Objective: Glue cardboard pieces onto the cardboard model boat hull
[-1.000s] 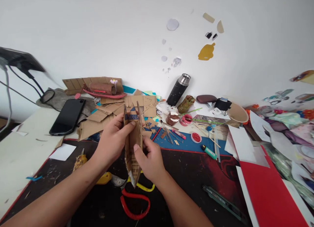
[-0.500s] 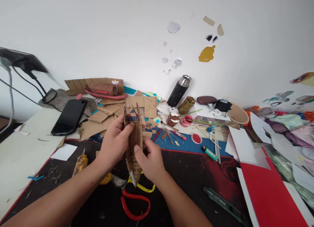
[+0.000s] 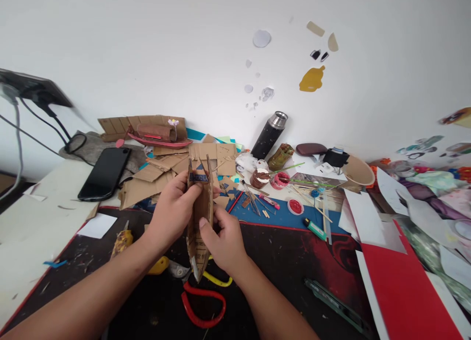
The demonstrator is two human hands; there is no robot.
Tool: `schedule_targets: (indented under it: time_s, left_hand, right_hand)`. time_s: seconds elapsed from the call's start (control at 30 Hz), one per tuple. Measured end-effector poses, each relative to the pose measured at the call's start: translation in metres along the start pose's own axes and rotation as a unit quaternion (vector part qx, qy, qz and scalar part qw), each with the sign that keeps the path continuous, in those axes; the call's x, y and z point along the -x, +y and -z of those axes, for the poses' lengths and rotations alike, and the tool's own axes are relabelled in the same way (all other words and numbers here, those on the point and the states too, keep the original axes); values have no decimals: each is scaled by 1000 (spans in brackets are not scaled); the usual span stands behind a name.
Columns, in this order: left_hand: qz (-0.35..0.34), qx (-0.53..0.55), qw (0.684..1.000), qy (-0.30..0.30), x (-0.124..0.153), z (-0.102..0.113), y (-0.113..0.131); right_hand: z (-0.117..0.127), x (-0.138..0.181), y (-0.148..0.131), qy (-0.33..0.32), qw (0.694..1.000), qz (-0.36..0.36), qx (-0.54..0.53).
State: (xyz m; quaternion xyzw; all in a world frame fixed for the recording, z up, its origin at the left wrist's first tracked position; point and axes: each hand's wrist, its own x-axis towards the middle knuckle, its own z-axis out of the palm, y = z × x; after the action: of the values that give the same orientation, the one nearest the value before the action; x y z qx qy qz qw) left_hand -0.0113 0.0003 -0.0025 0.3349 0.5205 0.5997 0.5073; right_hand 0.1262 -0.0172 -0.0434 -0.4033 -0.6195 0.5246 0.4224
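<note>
Between my hands is a narrow cardboard boat hull [image 3: 200, 210] with upright sides and a pointed near end, held above the dark mat. My left hand [image 3: 174, 202] grips its left side near the far end, thumb inside on a blue printed patch. Lower down, my right hand [image 3: 224, 237] pinches the right side, with the thumb inside and the fingers behind the wall. Beneath the hull lie scissors [image 3: 204, 308] with red and yellow handles, partly hidden by it. Behind, a finished-looking reddish model boat [image 3: 158, 139] rests on cardboard scraps [image 3: 165, 170].
On the left lie a phone [image 3: 105, 174] and a yellow-handled tool [image 3: 122, 242]. A black thermos [image 3: 270, 135], paint jars [image 3: 280, 180] and a green cutter [image 3: 315, 229] stand or lie right of centre. A dark utility knife [image 3: 336, 305] sits at the lower right, beside red card [image 3: 408, 291].
The hull has tilted slightly, its near tip shifting a little left and down, so more of its inside shows. Both hands keep nearly the same grip.
</note>
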Motion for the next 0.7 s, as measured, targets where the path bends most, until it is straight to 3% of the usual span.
schedule_targets:
  time_s: [0.7]
  left_hand:
    - [-4, 38, 999, -15, 1, -4, 6]
  right_hand:
    - [1, 0, 4, 2, 1000, 4, -1]
